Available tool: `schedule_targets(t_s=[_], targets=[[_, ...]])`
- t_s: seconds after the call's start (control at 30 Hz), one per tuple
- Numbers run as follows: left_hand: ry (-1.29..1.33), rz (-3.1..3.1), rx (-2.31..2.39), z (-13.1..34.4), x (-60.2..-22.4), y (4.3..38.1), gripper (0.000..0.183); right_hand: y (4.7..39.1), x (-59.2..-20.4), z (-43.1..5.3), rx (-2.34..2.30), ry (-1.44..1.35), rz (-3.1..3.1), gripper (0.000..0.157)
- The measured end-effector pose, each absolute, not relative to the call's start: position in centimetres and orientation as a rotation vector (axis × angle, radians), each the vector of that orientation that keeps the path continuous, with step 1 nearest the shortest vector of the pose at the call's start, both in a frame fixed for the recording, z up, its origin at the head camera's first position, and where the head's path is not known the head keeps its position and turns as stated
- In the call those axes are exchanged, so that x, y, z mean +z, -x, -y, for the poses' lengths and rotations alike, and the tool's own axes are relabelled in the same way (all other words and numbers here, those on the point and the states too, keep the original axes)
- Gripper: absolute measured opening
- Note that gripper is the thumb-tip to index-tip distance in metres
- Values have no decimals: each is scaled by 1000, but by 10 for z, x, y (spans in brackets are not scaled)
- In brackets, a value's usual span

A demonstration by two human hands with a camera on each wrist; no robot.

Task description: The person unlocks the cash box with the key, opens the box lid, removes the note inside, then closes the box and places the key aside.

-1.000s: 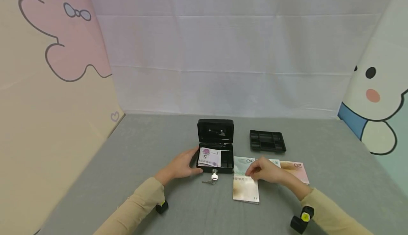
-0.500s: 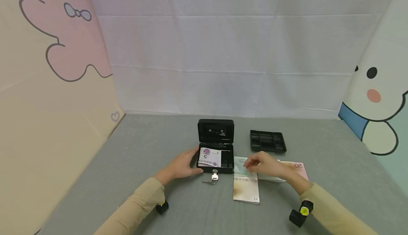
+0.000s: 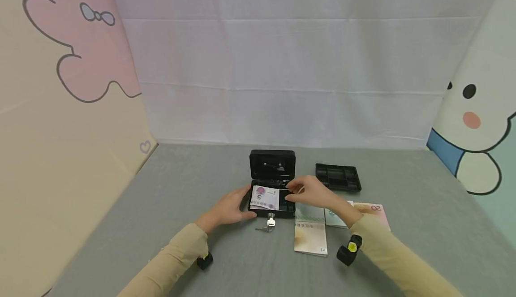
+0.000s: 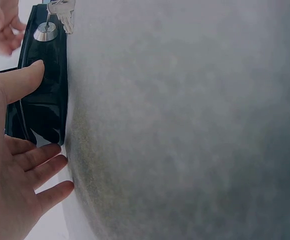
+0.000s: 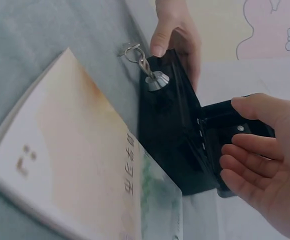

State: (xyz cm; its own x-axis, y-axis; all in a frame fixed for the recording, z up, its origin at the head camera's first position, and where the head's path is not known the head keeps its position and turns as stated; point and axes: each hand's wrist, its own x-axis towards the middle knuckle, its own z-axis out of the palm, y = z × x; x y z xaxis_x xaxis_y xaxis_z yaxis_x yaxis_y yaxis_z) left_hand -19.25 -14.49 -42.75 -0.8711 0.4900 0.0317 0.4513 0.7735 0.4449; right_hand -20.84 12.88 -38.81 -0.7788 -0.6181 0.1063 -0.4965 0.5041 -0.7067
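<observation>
A small black cash box [image 3: 287, 214] stands on the table with its lid [image 3: 272, 165] raised. Purple banknotes marked 5 [image 3: 264, 198] lie in its left part. My left hand [image 3: 225, 207] holds the box's left side, thumb on the front and fingers toward the back corner. Over the right part of the box is my right hand [image 3: 312, 191], fingers loosely bent. In the right wrist view nothing shows between that thumb and the fingers. Keys [image 3: 271, 223] hang from the front lock [image 4: 46, 32].
Right of the box lie yellowish banknotes [image 3: 310, 239], green banknotes [image 3: 309, 213] and reddish banknotes marked 20 [image 3: 376, 212], partly under the right forearm. Behind them rests a black compartment tray [image 3: 340, 178]. A white cloth backdrop [image 3: 282, 64] closes off the back.
My right hand has moved left and away from the banknotes, from above the green ones to over the box. The left hand, the box and the banknotes in it look unmoved.
</observation>
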Motion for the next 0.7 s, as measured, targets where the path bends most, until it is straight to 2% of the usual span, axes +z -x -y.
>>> schedule_targets(t_s=[0.23, 0.7], targets=[[-750, -2860, 683, 145, -427, 194, 86, 220, -405, -99, -942, 1056, -2759, 37], [-753, -2859, 648, 146, -429, 195, 87, 221, -412, -73, -723, 966, -2886, 44]])
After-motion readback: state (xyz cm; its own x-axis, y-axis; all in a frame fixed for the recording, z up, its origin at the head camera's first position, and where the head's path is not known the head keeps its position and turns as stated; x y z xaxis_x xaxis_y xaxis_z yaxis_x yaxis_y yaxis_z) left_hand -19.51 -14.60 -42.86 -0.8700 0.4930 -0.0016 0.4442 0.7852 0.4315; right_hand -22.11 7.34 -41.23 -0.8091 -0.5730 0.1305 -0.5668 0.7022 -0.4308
